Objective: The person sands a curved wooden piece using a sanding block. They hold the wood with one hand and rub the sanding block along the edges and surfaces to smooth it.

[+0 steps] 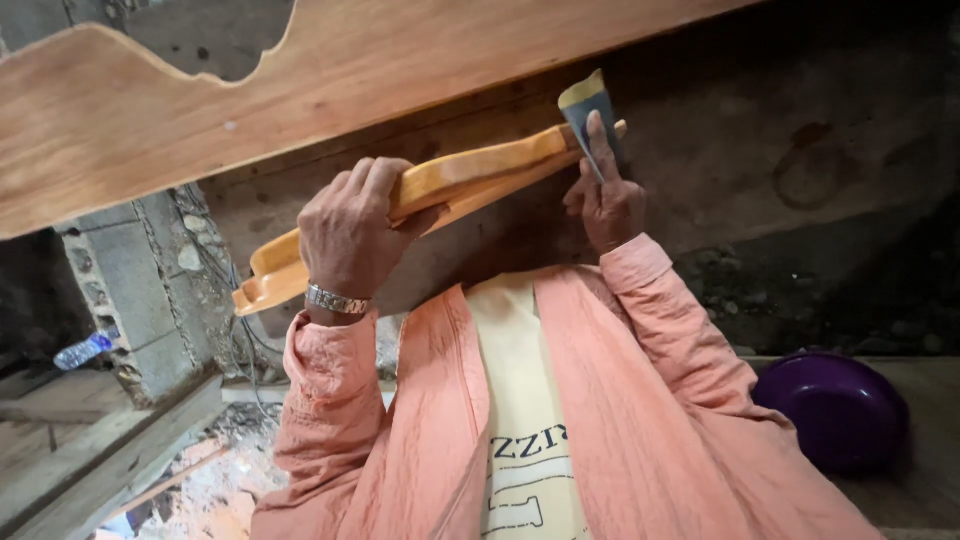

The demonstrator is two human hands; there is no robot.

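Note:
My left hand (345, 235), with a metal watch on its wrist, grips a long carved yellowish wooden piece (470, 175) around its middle. The piece runs from lower left to upper right, in front of my chest. My right hand (605, 195) presses a small folded sheet of sandpaper (585, 105) against the upper right end of the piece, with one finger stretched along the paper. Both arms are in loose salmon-pink sleeves.
A wide wooden board (300, 90) with a wavy cut edge spans the top. At the lower right a purple bowl (830, 405) lies on a wooden surface. On the left are a concrete block pillar (130, 290), a plastic bottle (85, 350) and planks with rubble.

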